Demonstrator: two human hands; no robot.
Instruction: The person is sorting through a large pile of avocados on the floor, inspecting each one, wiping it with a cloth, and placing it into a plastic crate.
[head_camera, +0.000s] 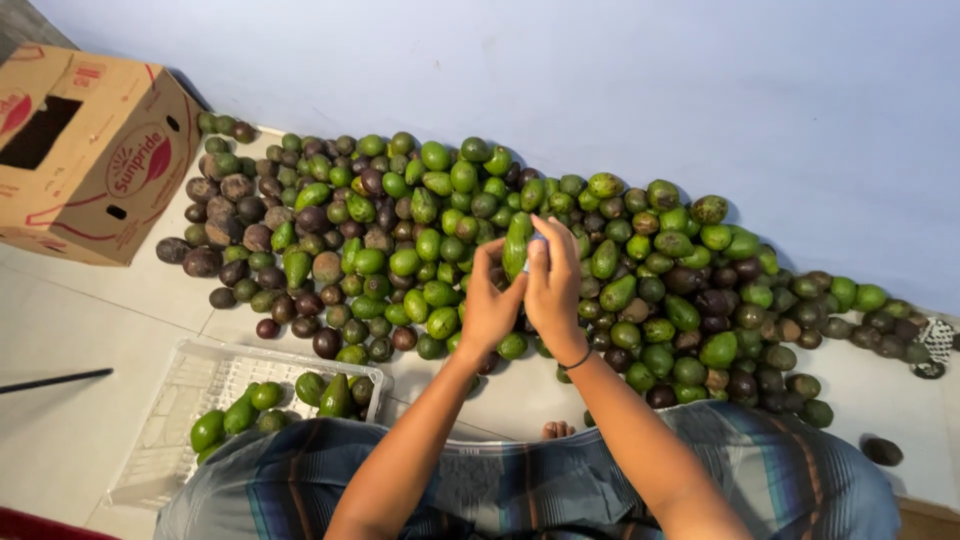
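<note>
Soft, even daylight, wide-angle view

Bright diffuse light with no glare; the cardboard box (90, 150) throws a faint shadow towards 2 o'clock on the wall (650, 90). Edges bow outward at 3 and 9 o'clock, and the focus is slightly soft throughout.

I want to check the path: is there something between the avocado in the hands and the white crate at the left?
Nothing visible blocks it. Both hands, left hand and right hand, hold the green avocado above the pile. Toward the white crate there is only bare floor and the person's lap.
</note>
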